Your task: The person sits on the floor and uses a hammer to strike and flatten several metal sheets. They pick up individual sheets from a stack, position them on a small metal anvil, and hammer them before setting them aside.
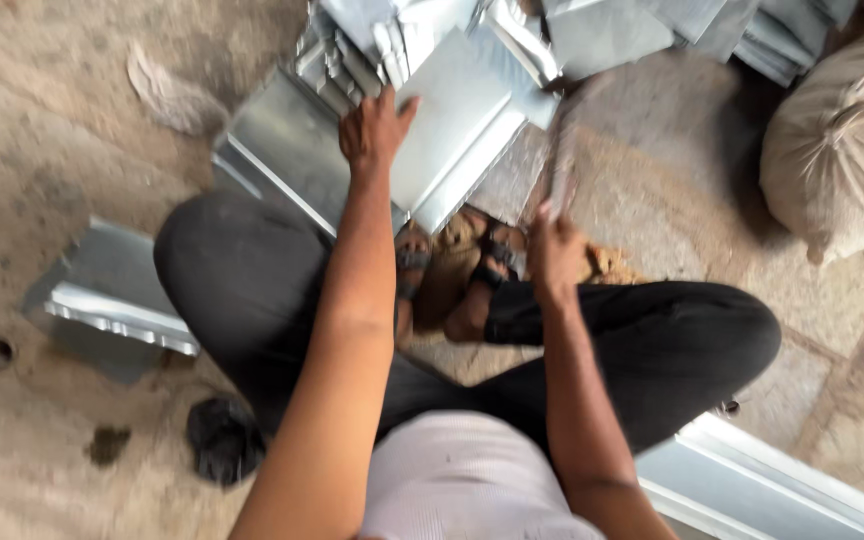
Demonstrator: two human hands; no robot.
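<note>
Squatting over the dusty floor (42, 120), the left hand (372, 128) presses flat, fingers spread, steadying a folded metal sheet (457, 125) before the sandalled feet (452, 270); the right hand (555, 250) grips a blurred hammer (560, 150), raised to strike.

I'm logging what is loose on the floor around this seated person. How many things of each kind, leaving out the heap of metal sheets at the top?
Folded metal sheets lying apart: 3
Stuffed sack: 1
Dark crumpled bag: 1
Total: 5
</note>
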